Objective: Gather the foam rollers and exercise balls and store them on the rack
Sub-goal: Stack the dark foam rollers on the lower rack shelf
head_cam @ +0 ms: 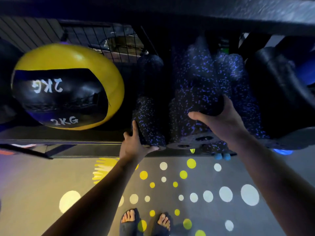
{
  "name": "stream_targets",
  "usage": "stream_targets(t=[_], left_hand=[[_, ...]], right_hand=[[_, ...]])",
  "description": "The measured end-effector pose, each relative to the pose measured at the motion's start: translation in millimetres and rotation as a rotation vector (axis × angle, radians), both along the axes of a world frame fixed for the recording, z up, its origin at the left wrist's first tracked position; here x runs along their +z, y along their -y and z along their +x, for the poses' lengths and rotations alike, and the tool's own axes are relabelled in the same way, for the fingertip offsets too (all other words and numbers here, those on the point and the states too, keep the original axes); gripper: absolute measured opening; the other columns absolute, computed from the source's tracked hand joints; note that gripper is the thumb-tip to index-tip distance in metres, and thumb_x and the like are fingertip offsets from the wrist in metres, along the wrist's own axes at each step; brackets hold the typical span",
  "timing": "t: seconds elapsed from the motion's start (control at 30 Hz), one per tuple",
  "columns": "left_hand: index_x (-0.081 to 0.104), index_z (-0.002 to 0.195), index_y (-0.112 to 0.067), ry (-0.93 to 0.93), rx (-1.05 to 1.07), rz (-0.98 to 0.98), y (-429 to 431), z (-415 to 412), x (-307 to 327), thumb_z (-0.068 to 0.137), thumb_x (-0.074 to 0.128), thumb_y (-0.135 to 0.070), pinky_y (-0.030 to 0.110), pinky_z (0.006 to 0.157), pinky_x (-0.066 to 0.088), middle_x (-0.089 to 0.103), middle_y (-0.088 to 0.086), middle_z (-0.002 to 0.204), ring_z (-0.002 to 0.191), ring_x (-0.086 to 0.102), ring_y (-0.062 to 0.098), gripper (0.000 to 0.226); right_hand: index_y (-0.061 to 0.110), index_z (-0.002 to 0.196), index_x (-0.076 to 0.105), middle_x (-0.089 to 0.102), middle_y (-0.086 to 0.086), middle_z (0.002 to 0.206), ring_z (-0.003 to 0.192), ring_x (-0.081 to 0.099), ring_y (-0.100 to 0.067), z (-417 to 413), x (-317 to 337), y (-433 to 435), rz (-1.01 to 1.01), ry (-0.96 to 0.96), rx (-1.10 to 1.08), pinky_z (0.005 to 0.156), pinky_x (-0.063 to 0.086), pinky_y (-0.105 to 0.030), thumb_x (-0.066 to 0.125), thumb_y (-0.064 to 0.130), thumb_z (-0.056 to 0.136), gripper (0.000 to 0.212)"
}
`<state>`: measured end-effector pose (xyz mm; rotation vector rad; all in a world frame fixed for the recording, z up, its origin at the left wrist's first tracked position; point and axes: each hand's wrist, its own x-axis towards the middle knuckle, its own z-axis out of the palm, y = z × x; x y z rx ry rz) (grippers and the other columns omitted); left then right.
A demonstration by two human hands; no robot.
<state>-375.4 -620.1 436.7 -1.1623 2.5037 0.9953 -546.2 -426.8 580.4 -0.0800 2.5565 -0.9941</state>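
I look down into a dark rack shelf (71, 135). Several black foam rollers with blue specks lie in it, their ends facing me. My left hand (136, 147) grips the near end of a slim speckled roller (146, 120) at the shelf's front edge. My right hand (219, 120) cups the near end of a thicker speckled roller (196, 79) lying on top of the others. A yellow and black 2KG exercise ball (66, 86) sits on the shelf at the left.
A wire mesh panel (109, 40) backs the shelf. Black smooth rollers or pads (279, 79) fill the right side, with something blue behind them. An upper shelf edge (221, 11) overhangs. Below is a grey floor with yellow and white dots (204, 196), and my sandalled feet (144, 222).
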Motion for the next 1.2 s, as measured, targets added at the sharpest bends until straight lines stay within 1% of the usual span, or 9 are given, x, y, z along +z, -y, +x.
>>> stream_targets(t=[0.3, 0.4, 0.5, 0.57, 0.63, 0.73, 0.83, 1.0, 1.2], left_hand=[[-0.017, 0.159, -0.033, 0.024, -0.006, 0.112, 2, 0, 7, 0.057, 0.087, -0.068, 0.052, 0.106, 0.044, 0.033, 0.021, 0.148, 0.133, 0.046, 0.047, 0.149], [-0.009, 0.160, -0.040, -0.007, 0.024, 0.280, 19, 7, 10, 0.058, 0.088, -0.059, 0.044, 0.112, 0.042, 0.038, 0.015, 0.153, 0.139, 0.043, 0.037, 0.142], [0.025, 0.158, -0.040, -0.153, 0.033, 0.251, 28, 17, 21, 0.076, 0.071, -0.033, 0.038, 0.105, 0.049, 0.060, 0.002, 0.141, 0.129, 0.057, 0.027, 0.094], [0.050, 0.147, -0.030, -0.387, 0.201, 0.219, 22, 17, 37, 0.091, 0.059, -0.012, 0.032, 0.103, 0.048, 0.066, -0.013, 0.123, 0.118, 0.063, 0.016, 0.060], [0.057, 0.140, -0.023, -0.609, 0.367, 0.306, 12, 7, 58, 0.098, 0.058, -0.014, 0.025, 0.101, 0.048, 0.067, -0.023, 0.113, 0.104, 0.063, -0.003, 0.043], [0.036, 0.153, -0.039, -0.557, 0.174, 0.404, -5, -16, 78, 0.082, 0.068, -0.069, 0.027, 0.115, 0.035, 0.049, -0.014, 0.144, 0.127, 0.047, -0.006, 0.084], [0.002, 0.156, -0.049, -0.365, 0.034, 0.402, -14, -28, 82, 0.063, 0.073, -0.083, 0.037, 0.117, 0.032, 0.026, -0.010, 0.158, 0.137, 0.035, 0.009, 0.122], [0.009, 0.152, -0.055, -0.413, 0.124, 0.491, -9, -37, 72, 0.050, 0.088, -0.074, 0.045, 0.113, 0.043, 0.036, -0.014, 0.152, 0.137, 0.044, 0.015, 0.130], [0.013, 0.156, -0.043, -0.456, 0.131, 0.579, -7, -41, 80, 0.066, 0.091, -0.044, 0.028, 0.095, 0.052, 0.046, -0.028, 0.131, 0.116, 0.053, -0.003, 0.119]], right_hand=[[0.043, 0.128, 0.054, 0.069, 0.015, 0.118, 0.107, 0.068, -0.016, 34, -26, 35, -0.196, 0.105, -0.011, 0.097, 0.055, -0.042, 0.084, 0.083, 0.034, 0.107], [0.041, 0.155, 0.021, 0.046, 0.001, 0.147, 0.131, 0.051, -0.027, 52, -33, 52, -0.118, 0.160, 0.000, 0.111, 0.044, -0.050, 0.078, 0.088, 0.042, 0.136], [0.040, 0.159, -0.004, 0.027, -0.005, 0.156, 0.142, 0.033, -0.034, 62, -34, 53, -0.063, 0.213, 0.056, 0.116, 0.034, -0.054, 0.071, 0.085, 0.059, 0.133], [0.036, 0.161, -0.001, 0.026, -0.002, 0.160, 0.147, 0.030, -0.030, 61, -36, 47, -0.147, 0.260, 0.047, 0.121, 0.029, -0.047, 0.068, 0.084, 0.066, 0.127], [0.028, 0.161, 0.017, 0.033, -0.005, 0.159, 0.147, 0.033, -0.026, 54, -46, 37, -0.176, 0.220, 0.040, 0.122, 0.026, -0.042, 0.056, 0.085, 0.077, 0.109], [0.019, 0.131, 0.059, 0.061, -0.003, 0.128, 0.122, 0.055, -0.019, 38, -66, 6, -0.222, -0.048, -0.102, 0.111, 0.039, -0.037, 0.046, 0.087, 0.081, 0.085], [0.010, 0.132, 0.056, 0.058, -0.020, 0.130, 0.122, 0.050, -0.038, 19, -89, -42, 0.102, -0.248, -0.268, 0.106, 0.036, -0.045, 0.065, 0.060, 0.089, 0.067], [0.015, 0.159, 0.013, 0.025, -0.023, 0.155, 0.139, 0.029, -0.046, 11, -121, -87, 0.465, 0.036, -0.104, 0.115, 0.029, -0.053, 0.081, 0.071, 0.062, 0.131], [0.017, 0.160, -0.002, 0.025, -0.029, 0.152, 0.139, 0.029, -0.050, 4, -149, -77, 0.532, -0.089, -0.072, 0.113, 0.030, -0.059, 0.089, 0.067, 0.052, 0.150]])
